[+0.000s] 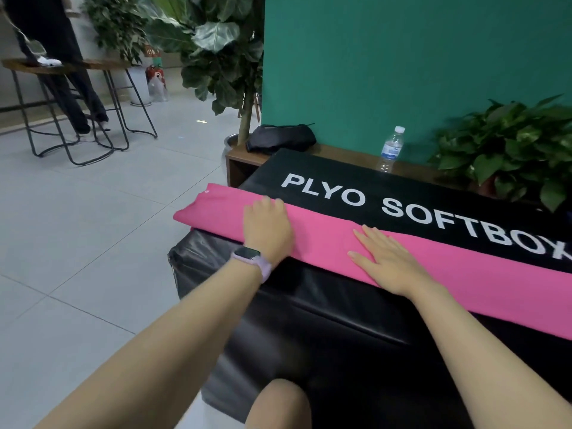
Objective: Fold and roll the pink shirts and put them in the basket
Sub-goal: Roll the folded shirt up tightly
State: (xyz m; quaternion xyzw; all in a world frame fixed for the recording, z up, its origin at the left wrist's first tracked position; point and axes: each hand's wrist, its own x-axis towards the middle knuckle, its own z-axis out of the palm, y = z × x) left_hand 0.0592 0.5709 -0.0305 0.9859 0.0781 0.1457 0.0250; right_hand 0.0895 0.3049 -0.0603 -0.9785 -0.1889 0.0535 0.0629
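Note:
A pink shirt (464,274), folded into a long narrow strip, lies along the near edge of a black padded box (325,320) printed "PLYO SOFTBOX". Its left end hangs slightly past the box's corner. My left hand (267,227), with a watch on the wrist, rests palm down on the strip near that left end. My right hand (383,258) lies flat on the strip a little to the right, fingers straight and spread. No basket is in view.
Behind the box, a low wooden shelf (340,151) carries a black bag (280,137), a water bottle (390,150) and a potted plant (510,150) against a green wall. A tall plant (216,57) stands left of it. Metal stools (77,103) and a person's legs are far left on tiled floor.

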